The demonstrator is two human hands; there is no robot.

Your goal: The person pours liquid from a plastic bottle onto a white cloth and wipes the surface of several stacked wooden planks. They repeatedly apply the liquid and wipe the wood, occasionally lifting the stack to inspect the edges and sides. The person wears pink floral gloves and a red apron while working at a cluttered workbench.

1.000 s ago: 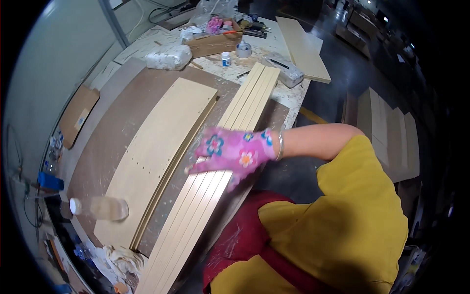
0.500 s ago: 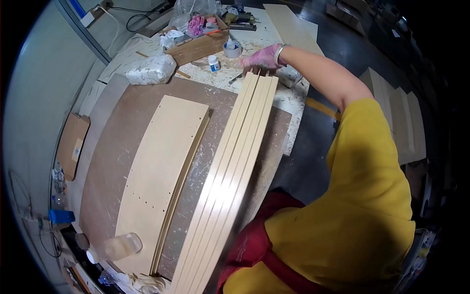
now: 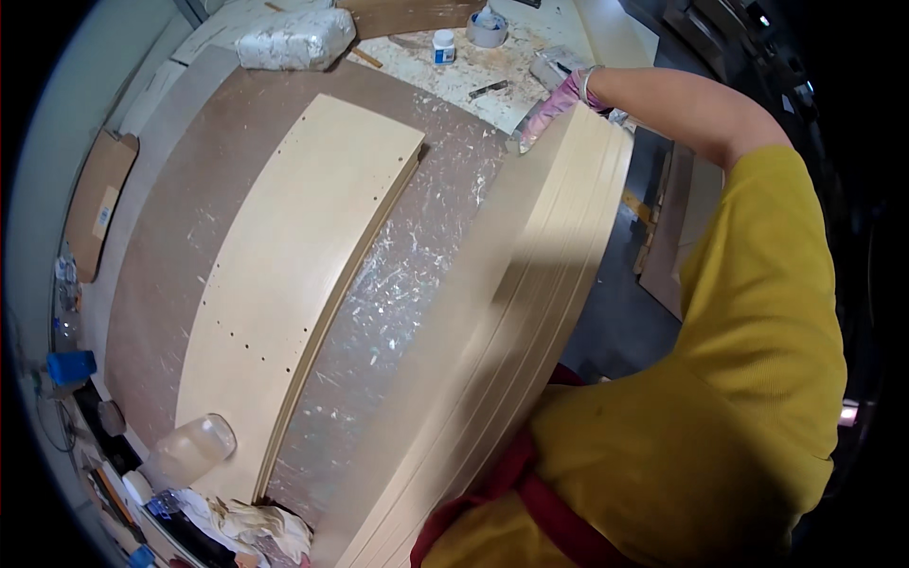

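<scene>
A stack of long pale wooden boards stretches from the lower edge up toward the far right, tilted so that one broad face and several long edges show. At its far end my right hand, in a pink-stained glove, grips the stack with its fingers over the broad face. My left hand is out of view, and the near end of the stack runs past the lower edge. To the left, another pale panel with small drilled holes lies flat on top of at least one more, on the brown work surface.
A clear bottle lies on the panel's near end beside a crumpled cloth. Farther off are a wrapped white bundle, a small white jar, a tape roll and a dark blade-like tool.
The stack has tilted and swung rightward, so a broad face now shows beside its edges. My right hand has moved right with its far end. The view has shifted downward.
</scene>
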